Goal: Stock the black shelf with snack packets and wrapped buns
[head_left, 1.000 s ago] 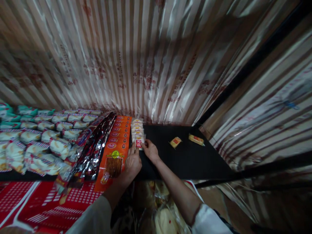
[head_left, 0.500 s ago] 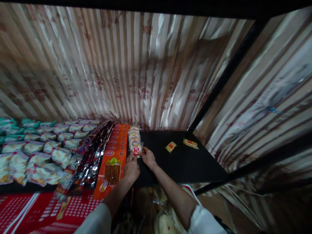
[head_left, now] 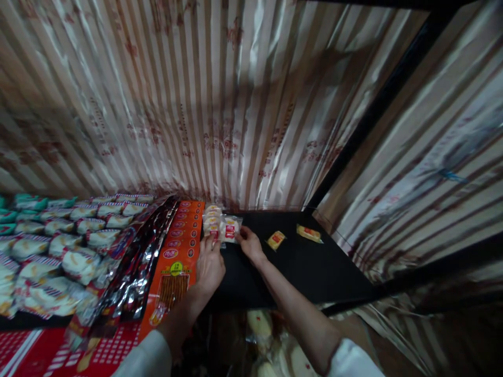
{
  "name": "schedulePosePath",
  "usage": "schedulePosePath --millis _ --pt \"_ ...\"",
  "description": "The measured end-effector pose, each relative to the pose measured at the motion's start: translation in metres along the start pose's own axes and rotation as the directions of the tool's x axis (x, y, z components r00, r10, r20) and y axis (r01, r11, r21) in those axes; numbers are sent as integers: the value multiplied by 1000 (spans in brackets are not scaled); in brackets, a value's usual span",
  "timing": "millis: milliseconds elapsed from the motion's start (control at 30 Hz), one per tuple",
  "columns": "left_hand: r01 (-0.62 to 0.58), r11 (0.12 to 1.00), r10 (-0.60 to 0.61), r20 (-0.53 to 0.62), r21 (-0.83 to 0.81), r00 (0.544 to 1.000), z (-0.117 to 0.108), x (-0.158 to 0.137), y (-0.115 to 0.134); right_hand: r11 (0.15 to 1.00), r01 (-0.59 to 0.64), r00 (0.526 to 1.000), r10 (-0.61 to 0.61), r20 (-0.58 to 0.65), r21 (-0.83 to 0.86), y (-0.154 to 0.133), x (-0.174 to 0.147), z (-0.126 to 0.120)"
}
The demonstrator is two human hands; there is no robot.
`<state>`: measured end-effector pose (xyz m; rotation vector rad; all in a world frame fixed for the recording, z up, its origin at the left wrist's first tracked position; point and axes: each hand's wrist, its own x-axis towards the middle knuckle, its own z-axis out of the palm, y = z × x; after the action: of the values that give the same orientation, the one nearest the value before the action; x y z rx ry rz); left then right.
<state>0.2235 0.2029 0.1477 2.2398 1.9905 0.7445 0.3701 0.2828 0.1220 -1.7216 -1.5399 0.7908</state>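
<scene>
Small clear-wrapped white snack packets [head_left: 213, 210] with red labels stand in a short row beside orange snack packs. My left hand [head_left: 209, 263] reaches to the near end of this row, fingers stretched forward with their tips against the front packet. Pinched at its right edge by my right hand [head_left: 250, 245] is another white snack packet [head_left: 230, 229], lying just right of the row. Fingers partly cover the front packet's lower edge. Two yellow snack packets, one nearer [head_left: 276, 240] and one farther right [head_left: 309, 233], lie apart on the black shelf [head_left: 251, 285].
Left of my hands lie orange stick-snack packs [head_left: 173, 285], dark shiny packets [head_left: 135, 267] and rows of white packets [head_left: 63, 225]. A red basket [head_left: 113, 327] sits below the shelf edge. Dark frame bars [head_left: 369, 110] and striped sheeting [head_left: 236, 104] enclose the back and right.
My right hand has moved right with a white packet, which now lies beside the row instead of at its front. My left hand has stayed at the row's near end. The view has tilted down slightly.
</scene>
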Motion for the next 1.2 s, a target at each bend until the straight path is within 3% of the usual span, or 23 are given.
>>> schedulePosePath --millis 200,533,867,1200 --pt "-55 997 53 45 55 998 30 29 0 990 -66 996 57 -74 -128 10 60 -20" --pt "-88 989 84 39 120 996 56 29 -14 979 -41 997 27 -70 -200 13 112 7" --pt "-76 992 67 92 97 993 51 29 -13 968 -8 996 -15 -91 -251 11 119 12" --pt "-81 992 71 107 98 992 48 29 -13 965 97 966 -150 -212 -242 11 96 13"
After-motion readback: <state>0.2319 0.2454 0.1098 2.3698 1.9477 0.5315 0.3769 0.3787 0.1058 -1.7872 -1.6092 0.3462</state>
